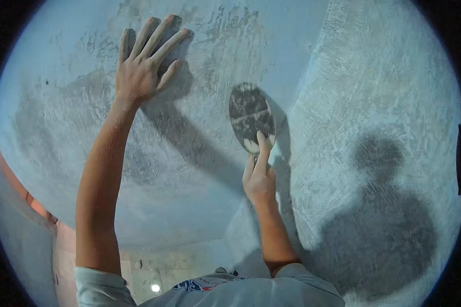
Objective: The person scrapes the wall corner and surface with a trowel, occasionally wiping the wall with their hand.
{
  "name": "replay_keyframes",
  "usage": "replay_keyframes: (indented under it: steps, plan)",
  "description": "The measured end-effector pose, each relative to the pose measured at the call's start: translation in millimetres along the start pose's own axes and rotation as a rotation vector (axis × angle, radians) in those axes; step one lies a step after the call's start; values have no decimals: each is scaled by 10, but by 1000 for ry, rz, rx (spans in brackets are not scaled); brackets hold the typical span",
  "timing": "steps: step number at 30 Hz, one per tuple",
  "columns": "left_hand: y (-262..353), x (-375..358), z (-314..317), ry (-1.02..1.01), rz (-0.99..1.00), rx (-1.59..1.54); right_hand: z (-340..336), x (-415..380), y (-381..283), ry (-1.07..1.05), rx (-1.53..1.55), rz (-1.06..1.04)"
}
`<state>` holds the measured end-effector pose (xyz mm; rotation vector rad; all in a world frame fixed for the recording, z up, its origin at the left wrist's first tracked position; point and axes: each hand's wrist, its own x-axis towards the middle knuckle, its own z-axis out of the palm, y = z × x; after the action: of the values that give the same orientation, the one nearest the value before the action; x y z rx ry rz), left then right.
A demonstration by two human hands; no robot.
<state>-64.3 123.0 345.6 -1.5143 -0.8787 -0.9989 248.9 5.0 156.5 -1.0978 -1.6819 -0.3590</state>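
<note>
Your left hand [141, 66] lies flat against the plastered surface [200, 153], at about 11 o'clock in the head view. Its 4 fingers are spread and point toward 1 o'clock, the thumb angled out to the right, and nothing is held in it. The palm and fingertips touch the grey plaster directly, and a dark shadow of the hand and forearm falls just to their right.

Your right hand [259, 179] is near the centre of the view, slightly toward 3 o'clock from the middle. It is clamped on the lower end of a trowel [251, 116], with the index finger stretched up along the back of the blade toward 12 o'clock and the other fingers curled around the handle, which the hand hides. The blade is oval, dark and streaked with pale plaster, and it sits against the surface just above the hand.

The 2 hands are well apart, the left higher and toward 10 o'clock from the right.

At 3 o'clock a second plastered face [384, 102] meets the first along a curved edge. A person's shadow [384, 225] falls on it at 4 o'clock. At 6 o'clock your pale sleeves and shirt [230, 291] show.
</note>
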Motion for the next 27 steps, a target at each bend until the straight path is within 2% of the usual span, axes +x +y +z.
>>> replay_keyframes:
  steps: [3,5,8,10,13,15,19,23,27]
  plan:
    - [-34,6,58,48,15,-32,-149,651,-173,9,46,21]
    - [-25,-38,-1,13,-2,8,-151,865,-365,-48,96,128]
    - [-6,-71,19,24,-18,4,56,583,-428,-85,78,245]
    - [16,-84,-1,13,-40,1,194,113,-460,-147,86,366]
    - [32,-43,-47,-26,-72,52,307,-127,-342,-85,57,281]
    - [28,-56,-39,3,-68,10,160,143,-491,-129,63,356]
    - [45,-56,-64,12,-80,6,38,636,-517,-102,51,339]
    - [37,-57,-47,40,-76,-37,151,147,-527,-147,-6,397]
    - [43,-47,-30,34,-87,-6,150,1,-439,-108,-64,324]
